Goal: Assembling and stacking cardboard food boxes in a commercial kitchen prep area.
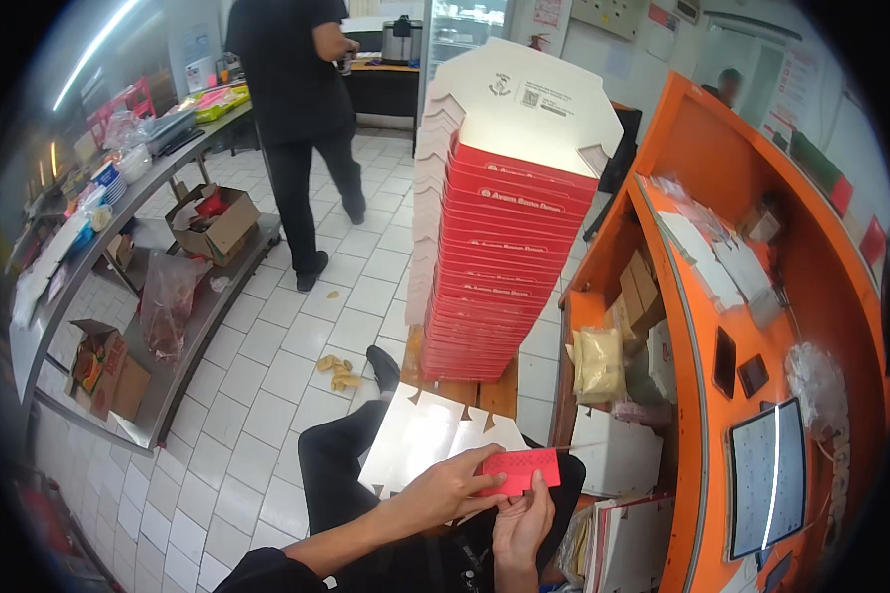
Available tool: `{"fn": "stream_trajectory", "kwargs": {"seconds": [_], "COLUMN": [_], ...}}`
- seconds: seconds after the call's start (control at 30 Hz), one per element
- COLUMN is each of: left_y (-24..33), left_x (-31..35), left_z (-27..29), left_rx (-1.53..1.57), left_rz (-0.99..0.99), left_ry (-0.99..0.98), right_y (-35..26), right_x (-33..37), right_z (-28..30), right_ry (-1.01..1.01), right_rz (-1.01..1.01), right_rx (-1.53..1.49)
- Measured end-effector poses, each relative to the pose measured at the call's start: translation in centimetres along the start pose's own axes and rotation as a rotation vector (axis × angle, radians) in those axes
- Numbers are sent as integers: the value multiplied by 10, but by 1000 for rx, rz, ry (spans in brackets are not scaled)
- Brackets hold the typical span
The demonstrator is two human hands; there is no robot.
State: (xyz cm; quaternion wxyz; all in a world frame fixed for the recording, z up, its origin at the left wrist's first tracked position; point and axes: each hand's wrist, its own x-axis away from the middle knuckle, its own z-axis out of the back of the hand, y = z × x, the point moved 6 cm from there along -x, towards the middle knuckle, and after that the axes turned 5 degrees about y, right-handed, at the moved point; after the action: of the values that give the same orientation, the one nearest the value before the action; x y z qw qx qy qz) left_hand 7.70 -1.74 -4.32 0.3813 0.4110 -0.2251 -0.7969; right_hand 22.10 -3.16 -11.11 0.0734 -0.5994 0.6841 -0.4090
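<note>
A flat white cardboard box blank (443,435) with notched edges lies across my lap. Beside its right end I pinch a small red printed cardboard piece (520,465); whether it is a flap of the blank or separate I cannot tell. My left hand (455,486) grips the piece's left edge with thumb and fingers. From below, my right hand (526,526) holds its lower edge, the thumb pressed on the red face. Just ahead, a tall stack of nested red boxes (494,267) with raised white lids (524,99) stands on a wooden bench (509,383).
At right is an orange counter (677,395) with a tablet (766,479) and two phones. Left stands a metal shelf table (222,296) holding cartons and bags. A person in black (292,109) stands beyond it. Yellowish scraps (338,372) lie on the tiled floor.
</note>
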Motion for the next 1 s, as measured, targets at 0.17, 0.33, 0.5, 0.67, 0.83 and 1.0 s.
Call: {"fn": "stream_trajectory", "kwargs": {"seconds": [0.17,0.33,0.5,0.67,0.83,1.0], "left_y": [-9,-9,6,6,-2,1], "left_x": [-11,-10,-9,-1,0,-9], "left_z": [10,-1,-19,-16,-10,-5], "left_rx": [162,329,70,-122,130,122], "left_rz": [119,71,-232,-254,-36,35], "left_ry": [38,-108,-149,-87,229,243], "right_y": [-2,-24,-64,-48,-5,1], "right_x": [3,-9,-56,-72,-37,-25], "right_z": [-6,-6,16,39,19,8], "right_ry": [-98,-348,-269,-142,21,-232], "right_rz": [-61,10,-16,-5,73,-106], "right_rx": [52,258,50,271,83,-85]}}
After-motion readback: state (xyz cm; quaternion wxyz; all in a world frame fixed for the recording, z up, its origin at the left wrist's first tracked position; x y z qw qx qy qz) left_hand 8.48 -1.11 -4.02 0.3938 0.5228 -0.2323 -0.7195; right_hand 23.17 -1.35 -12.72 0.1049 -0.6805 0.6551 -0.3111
